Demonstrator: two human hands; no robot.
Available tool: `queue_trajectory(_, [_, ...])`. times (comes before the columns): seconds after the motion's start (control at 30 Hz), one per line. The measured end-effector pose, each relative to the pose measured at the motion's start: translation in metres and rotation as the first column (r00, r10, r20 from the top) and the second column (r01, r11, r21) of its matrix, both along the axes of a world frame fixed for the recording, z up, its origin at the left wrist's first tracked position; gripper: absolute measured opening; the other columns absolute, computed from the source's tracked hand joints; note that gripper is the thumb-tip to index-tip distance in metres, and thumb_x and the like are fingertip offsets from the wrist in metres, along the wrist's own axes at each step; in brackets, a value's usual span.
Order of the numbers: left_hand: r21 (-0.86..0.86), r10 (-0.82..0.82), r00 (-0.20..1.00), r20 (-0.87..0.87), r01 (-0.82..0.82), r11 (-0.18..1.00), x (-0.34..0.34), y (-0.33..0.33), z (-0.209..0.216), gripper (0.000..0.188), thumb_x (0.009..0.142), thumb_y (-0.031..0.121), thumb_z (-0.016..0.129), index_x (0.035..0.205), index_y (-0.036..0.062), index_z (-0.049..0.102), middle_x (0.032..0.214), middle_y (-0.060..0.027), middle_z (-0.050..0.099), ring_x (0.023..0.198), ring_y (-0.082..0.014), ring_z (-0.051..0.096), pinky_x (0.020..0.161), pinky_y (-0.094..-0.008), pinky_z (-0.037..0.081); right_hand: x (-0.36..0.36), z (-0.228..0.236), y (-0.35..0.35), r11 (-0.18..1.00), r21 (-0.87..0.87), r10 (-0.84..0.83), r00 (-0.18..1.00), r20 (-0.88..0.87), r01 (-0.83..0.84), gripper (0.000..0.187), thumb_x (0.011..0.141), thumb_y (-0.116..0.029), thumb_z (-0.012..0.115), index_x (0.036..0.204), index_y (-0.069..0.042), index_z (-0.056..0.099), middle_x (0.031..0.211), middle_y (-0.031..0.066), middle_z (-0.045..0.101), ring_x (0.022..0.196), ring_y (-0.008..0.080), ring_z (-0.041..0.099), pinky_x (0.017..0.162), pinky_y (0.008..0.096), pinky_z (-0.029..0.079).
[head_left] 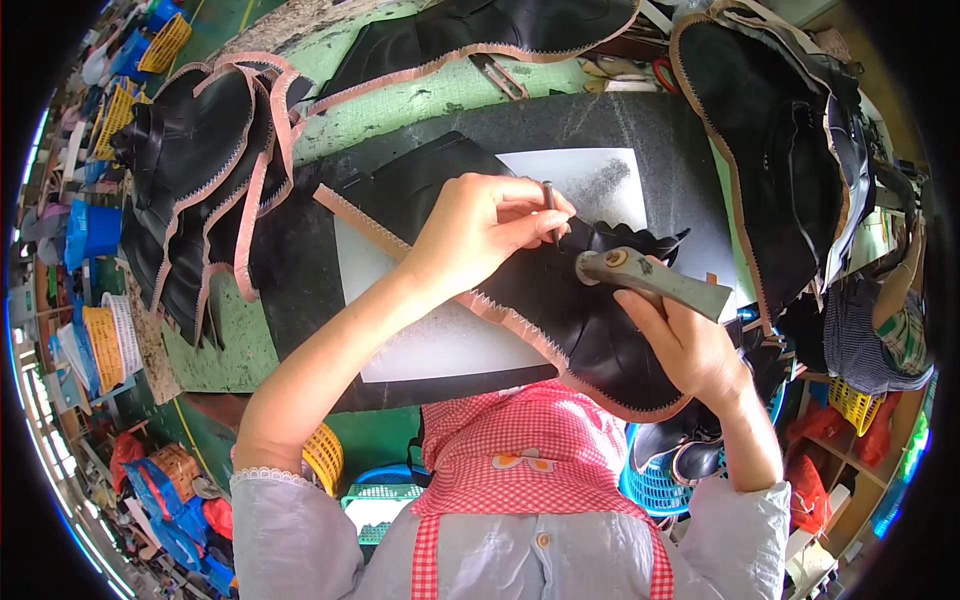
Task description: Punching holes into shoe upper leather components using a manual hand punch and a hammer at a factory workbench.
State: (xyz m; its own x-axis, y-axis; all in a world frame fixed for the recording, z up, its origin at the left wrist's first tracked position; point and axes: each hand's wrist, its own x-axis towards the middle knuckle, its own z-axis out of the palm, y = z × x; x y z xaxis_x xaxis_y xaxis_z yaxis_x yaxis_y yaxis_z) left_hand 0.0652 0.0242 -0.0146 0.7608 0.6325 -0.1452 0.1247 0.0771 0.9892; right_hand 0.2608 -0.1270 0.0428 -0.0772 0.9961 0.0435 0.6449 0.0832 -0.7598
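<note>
A slim dark metal punch [549, 208] stands nearly upright, pinched in the fingers of my left hand [490, 220]. Its lower end meets a black leather shoe upper piece [530, 310] that has a tan zigzag-stitched edge. My right hand [680, 340] is closed around a hammer [655, 280], whose metal head lies just right of the punch, apart from it; most of the handle is hidden by the hand. Under the leather is a white board [430, 350] with dark specks at its upper right, resting on a black mat [290, 240].
Stitched black leather pieces lie left [200, 150], at the back [490, 30] and right [745, 150] on the green worktable [400, 100]. Red-handled scissors [664, 75] lie at the back. A blue basket [650, 485] stands below the near edge. Another person [870, 330] is at the far right.
</note>
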Motion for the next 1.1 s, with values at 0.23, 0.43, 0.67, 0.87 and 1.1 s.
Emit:
queue_trajectory(0.23, [0.275, 0.063, 0.998, 0.028, -0.068, 0.959, 0.002, -0.012, -0.002, 0.011, 0.09, 0.003, 0.069, 0.098, -0.0023, 0.072, 0.088, -0.0052, 0.074, 0.082, -0.0091, 0.07, 0.072, -0.022, 0.055, 0.009, 0.012, 0.007, 0.999, -0.048, 0.006, 1.0, 0.012, -0.006, 0.019, 0.095, -0.011, 0.063, 0.103, 0.005, 0.06, 0.071, 0.0167, 0.055, 0.059, 0.0337, 0.057, 0.055, 0.0361, 0.044])
queue_trajectory(0.43, [0.761, 0.056, 0.998, 0.012, -0.046, 0.647, -0.001, -0.026, 0.008, 0.016, 0.082, 0.014, 0.074, 0.095, 0.0058, 0.073, 0.087, -0.0074, 0.071, 0.074, -0.0245, 0.069, 0.064, -0.0309, 0.055, 0.002, 0.046, 0.002, 0.946, 0.321, -0.099, 0.983, 0.153, 0.045, 0.021, 0.091, -0.016, 0.069, 0.102, 0.0, 0.064, 0.086, 0.0133, 0.066, 0.061, 0.0223, 0.064, 0.058, 0.0314, 0.05])
queue_trajectory(0.67, [-0.029, 0.219, 0.974, 0.062, -0.217, 0.976, 0.002, 0.004, 0.012, 0.029, 0.101, 0.027, 0.055, 0.085, 0.0033, 0.05, 0.083, -0.0068, 0.068, 0.08, -0.0178, 0.069, 0.068, -0.0282, 0.055, -0.002, 0.009, -0.001, 0.983, -0.184, -0.019, 1.0, 0.017, 0.022, 0.013, 0.094, -0.01, 0.065, 0.095, -0.002, 0.055, 0.065, 0.0174, 0.055, 0.063, 0.0406, 0.059, 0.055, 0.0355, 0.046])
queue_trajectory(0.87, [0.987, 0.234, 0.959, -0.161, 0.161, 0.018, 0.009, 0.039, -0.002, 0.043, 0.087, 0.047, 0.067, 0.087, 0.006, 0.052, 0.081, -0.0067, 0.052, 0.079, -0.0225, 0.051, 0.073, -0.0343, 0.041, -0.005, 0.002, -0.006, 0.992, -0.129, -0.006, 1.0, 0.001, 0.006, 0.013, 0.095, -0.012, 0.064, 0.098, -0.002, 0.057, 0.066, 0.0177, 0.055, 0.063, 0.0423, 0.056, 0.055, 0.0353, 0.046])
queue_trajectory(1.1, [0.945, 0.216, 0.953, -0.214, 0.147, 0.291, -0.04, 0.036, 0.041, 0.038, 0.083, 0.04, 0.074, 0.09, 0.0086, 0.054, 0.07, -0.0076, 0.064, 0.06, -0.0273, 0.065, 0.051, -0.0363, 0.05, 0.003, 0.023, 0.007, 0.962, -0.257, -0.081, 0.996, 0.036, 0.088, 0.015, 0.091, -0.014, 0.07, 0.099, -0.003, 0.065, 0.065, 0.0093, 0.054, 0.058, 0.0148, 0.044, 0.057, 0.0315, 0.043])
